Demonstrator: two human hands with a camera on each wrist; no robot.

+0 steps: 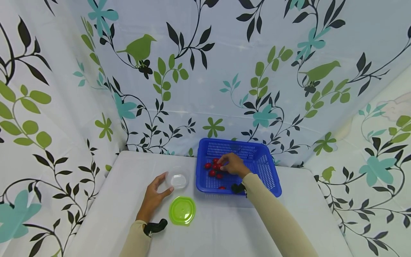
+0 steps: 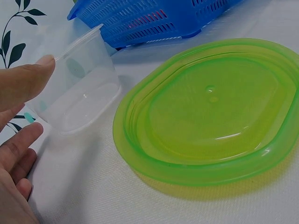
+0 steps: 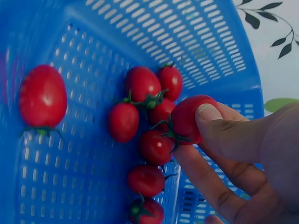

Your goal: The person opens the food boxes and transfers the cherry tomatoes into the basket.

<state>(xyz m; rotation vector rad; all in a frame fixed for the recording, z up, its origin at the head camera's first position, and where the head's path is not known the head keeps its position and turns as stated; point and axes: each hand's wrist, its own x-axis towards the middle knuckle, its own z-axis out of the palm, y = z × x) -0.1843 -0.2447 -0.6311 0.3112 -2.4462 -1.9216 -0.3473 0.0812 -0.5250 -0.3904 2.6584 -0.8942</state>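
In the right wrist view my right hand (image 3: 243,163) pinches a red cherry tomato (image 3: 189,119) with a green stem between thumb and fingers, over the blue basket (image 1: 269,167). Close below it lie several more cherry tomatoes (image 3: 124,122), and a single one (image 3: 43,97) sits apart along the basket's side. On the table, my left hand (image 1: 155,194) holds a small clear plastic container (image 1: 177,179) from its left, thumb and index finger at the rim. The container stands upright with nothing visible inside. A green lid (image 1: 182,210) lies just in front of it.
A white cloth covers the table (image 1: 218,228). Behind the basket hangs a patterned curtain (image 1: 205,89) with leaves and birds, and more of it stands at both sides. A black wrist device (image 1: 156,226) sits on the left wrist, above the table near the lid.
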